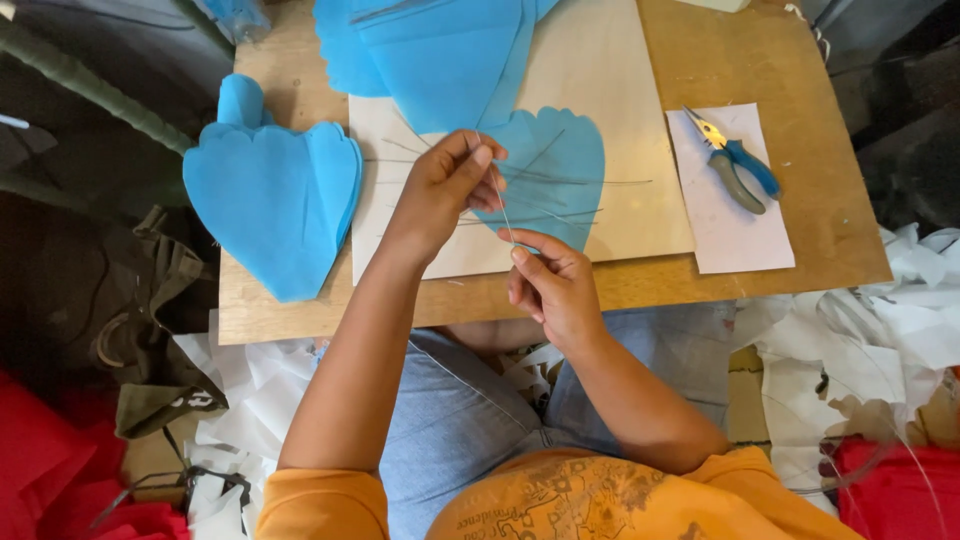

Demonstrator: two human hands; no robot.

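Note:
My left hand (445,190) and my right hand (550,285) pinch the two ends of a thin metal wire (499,195) and hold it upright-slanted just above a blue paper petal (555,175). The petal lies on a pale board (600,70) on the wooden table (800,190). Several loose wires (600,182) lie across the petal and board. A stack of blue petals (272,195) sits left of my left hand, and more blue petals (430,50) lie at the far edge.
Pliers with blue handles (735,160) rest on a white paper sheet (735,220) at the right of the table. White paper scraps (880,330) cover the floor around my knees. Red material (45,470) lies at the lower left and lower right.

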